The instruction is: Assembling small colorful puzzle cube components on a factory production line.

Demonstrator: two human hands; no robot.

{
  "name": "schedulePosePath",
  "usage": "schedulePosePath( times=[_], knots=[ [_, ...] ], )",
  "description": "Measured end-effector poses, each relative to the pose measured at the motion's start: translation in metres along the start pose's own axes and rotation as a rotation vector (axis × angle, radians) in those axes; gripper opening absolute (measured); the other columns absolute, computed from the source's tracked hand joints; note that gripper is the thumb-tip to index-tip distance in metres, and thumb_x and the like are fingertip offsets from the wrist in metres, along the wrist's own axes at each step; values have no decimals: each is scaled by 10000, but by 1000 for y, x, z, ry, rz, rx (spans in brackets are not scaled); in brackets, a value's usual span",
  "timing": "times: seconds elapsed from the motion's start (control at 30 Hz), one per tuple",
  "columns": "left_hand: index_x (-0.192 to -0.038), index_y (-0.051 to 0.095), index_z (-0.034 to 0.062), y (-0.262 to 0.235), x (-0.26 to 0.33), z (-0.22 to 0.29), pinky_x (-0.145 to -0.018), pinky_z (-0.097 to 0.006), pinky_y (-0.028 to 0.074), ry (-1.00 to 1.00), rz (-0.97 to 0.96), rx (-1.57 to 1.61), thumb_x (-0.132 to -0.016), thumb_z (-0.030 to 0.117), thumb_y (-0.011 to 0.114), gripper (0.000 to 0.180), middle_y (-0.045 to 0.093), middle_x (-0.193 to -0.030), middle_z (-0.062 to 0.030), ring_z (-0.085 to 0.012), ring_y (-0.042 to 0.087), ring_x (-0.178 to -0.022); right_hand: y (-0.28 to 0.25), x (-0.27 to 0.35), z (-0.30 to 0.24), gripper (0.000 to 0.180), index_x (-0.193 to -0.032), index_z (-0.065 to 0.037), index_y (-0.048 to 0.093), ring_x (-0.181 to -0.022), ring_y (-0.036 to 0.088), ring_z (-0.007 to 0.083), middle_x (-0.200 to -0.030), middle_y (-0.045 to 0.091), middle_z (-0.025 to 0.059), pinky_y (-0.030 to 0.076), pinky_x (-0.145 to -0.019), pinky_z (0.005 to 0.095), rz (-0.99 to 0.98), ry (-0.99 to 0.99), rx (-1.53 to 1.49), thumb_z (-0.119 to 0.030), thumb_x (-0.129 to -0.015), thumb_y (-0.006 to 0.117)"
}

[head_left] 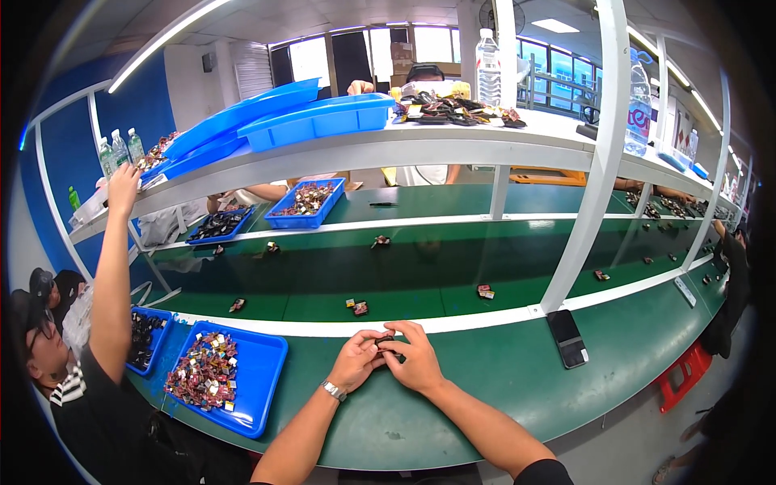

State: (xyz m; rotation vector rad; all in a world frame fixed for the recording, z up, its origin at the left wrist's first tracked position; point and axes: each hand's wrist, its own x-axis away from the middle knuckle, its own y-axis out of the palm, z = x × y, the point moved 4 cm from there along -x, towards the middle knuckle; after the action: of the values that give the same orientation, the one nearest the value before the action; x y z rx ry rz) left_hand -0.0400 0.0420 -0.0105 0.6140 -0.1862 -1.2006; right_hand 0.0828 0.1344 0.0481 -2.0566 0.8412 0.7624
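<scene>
Over the near green work surface (pixel 485 380) my left hand (pixel 354 360), with a silver watch (pixel 333 391) at its wrist, meets my right hand (pixel 414 360). Both sets of fingers close round a small dark part (pixel 386 343), mostly covered by them; its exact kind cannot be made out. Left of my hands stands a blue tray (pixel 263 388) holding a heap of small reddish pieces (pixel 206 368) with white and yellow squares. Beyond my hands, a small red-and-yellow piece (pixel 359 308) lies on the dark green conveyor belt (pixel 428 283).
A phone-like black device (pixel 568 339) lies to my right. White frame posts (pixel 594 178) carry a shelf (pixel 453 144) with blue trays (pixel 319 121) and a bottle (pixel 487 69). At the left, a co-worker's raised arm (pixel 113 267) reaches the shelf beside a tray of black parts (pixel 144 335).
</scene>
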Motion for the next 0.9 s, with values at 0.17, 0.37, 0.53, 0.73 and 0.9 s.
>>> schedulePosePath(
  times=[0.17,0.37,0.53,0.73,0.9],
  knots=[
    [-1189,477,65,4,-2,0,-1009,-441,482,-19,37,-15,-971,95,569,238,544,-1338,-135,-244,565,-1193,7,2,10,184,-910,-82,731,-1194,514,298,-1233,610,81,461,-970,395,-2,74,-85,-31,-733,718],
    [-1222,468,60,7,-1,0,-1017,-426,476,-6,74,-59,-977,98,561,265,534,-1353,-128,-223,573,-1175,4,0,9,177,-938,-65,716,-1247,480,323,-1297,582,98,403,-1039,430,-62,50,-111,-30,-767,691],
    [-1253,453,54,3,0,1,-1019,-424,482,-26,98,-46,-987,84,529,278,554,-1307,-128,-211,575,-1166,2,-2,5,187,-941,-53,699,-1119,556,301,-1185,605,91,498,-907,382,-5,-44,38,-33,-757,724],
    [-1257,453,43,6,-1,0,-1006,-400,501,-70,109,-50,-998,67,489,262,595,-1222,-118,-197,598,-1121,1,-2,8,165,-886,-68,688,-894,616,243,-973,626,62,544,-699,337,48,-90,116,-19,-736,737],
    [-1253,455,43,8,0,1,-989,-380,513,-90,132,-69,-996,65,494,261,610,-1177,-98,-178,609,-1087,5,0,4,185,-905,-69,697,-877,624,248,-950,635,68,545,-702,345,30,-73,156,-30,-730,745]
  ],
)
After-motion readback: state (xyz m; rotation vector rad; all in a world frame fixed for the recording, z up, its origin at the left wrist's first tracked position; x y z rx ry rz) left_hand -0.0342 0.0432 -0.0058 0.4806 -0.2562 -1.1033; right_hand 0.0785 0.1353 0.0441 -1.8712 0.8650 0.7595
